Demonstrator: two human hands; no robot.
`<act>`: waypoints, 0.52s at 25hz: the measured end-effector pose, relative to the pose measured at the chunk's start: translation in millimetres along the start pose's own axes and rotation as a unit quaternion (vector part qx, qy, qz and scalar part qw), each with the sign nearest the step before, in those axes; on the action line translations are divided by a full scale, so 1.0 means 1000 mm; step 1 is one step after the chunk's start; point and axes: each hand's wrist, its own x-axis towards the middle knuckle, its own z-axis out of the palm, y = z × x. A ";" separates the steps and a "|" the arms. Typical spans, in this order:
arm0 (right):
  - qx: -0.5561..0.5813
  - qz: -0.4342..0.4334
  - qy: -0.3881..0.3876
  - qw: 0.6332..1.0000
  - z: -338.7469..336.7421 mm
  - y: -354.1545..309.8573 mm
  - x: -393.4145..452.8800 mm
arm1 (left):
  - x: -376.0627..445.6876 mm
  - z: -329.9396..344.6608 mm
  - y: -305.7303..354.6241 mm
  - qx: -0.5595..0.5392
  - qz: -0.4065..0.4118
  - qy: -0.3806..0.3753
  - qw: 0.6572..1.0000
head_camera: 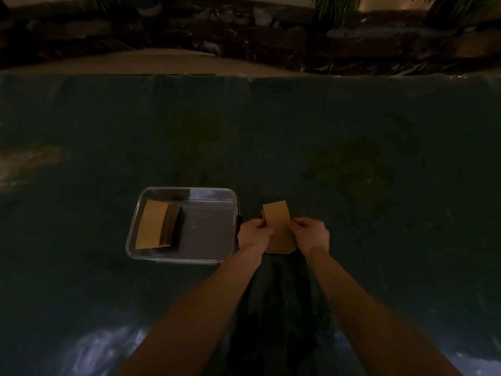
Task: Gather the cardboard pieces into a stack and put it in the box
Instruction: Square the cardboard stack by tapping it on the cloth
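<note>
A stack of brown cardboard pieces [278, 226] sits just right of a clear plastic box [187, 192] on the dark table. My left hand [253, 233] pinches the stack's left edge and my right hand [311, 234] pinches its right edge. The stack's near end rests low, close to the table; whether it touches I cannot tell. Inside the box, leaning against its left side, lies another stack of cardboard pieces [154, 227].
The dark green table surface [352, 158] spreads wide on all sides. Beyond its far edge are a tan floor strip [151, 62], dark rocks and plants [336, 6]. The scene is dim.
</note>
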 end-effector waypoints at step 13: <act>-0.025 -0.017 -0.012 0.999 0.014 0.011 0.003 | 0.009 -0.003 -0.016 0.131 0.038 0.037 0.990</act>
